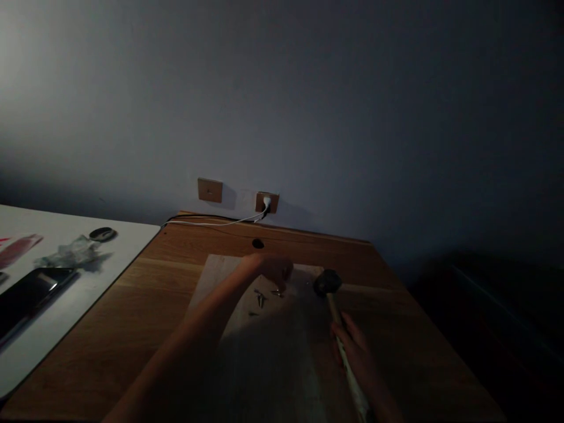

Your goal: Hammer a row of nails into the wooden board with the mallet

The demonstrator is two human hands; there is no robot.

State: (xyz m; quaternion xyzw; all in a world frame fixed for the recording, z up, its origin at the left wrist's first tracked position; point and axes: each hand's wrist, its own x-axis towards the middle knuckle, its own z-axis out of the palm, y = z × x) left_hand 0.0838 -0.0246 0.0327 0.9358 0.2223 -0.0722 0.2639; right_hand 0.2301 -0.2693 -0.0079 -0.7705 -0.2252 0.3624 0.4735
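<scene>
My right hand (352, 343) is wrapped around the pale handle of a mallet (328, 283), whose black head rests over the right edge of a light wooden board (282, 358). Over the far part of that board my left hand (277, 270) is bent down with its fingers curled together. Its fingertips are close to a small metal screw (277, 292); shadow hides what they pinch, if anything. Several more screws (260, 300) lie loose on the board just nearer to me, with another small one (253, 314) apart from them.
The board lies on a brown wooden table (127, 317) against a grey wall. A wall socket (267, 202) holds a white plug, its cables running left along the table's back edge. On a white table (132, 235) at left are a black device (30, 296), a crumpled clear bag (74, 252) and a dark roll (103, 234).
</scene>
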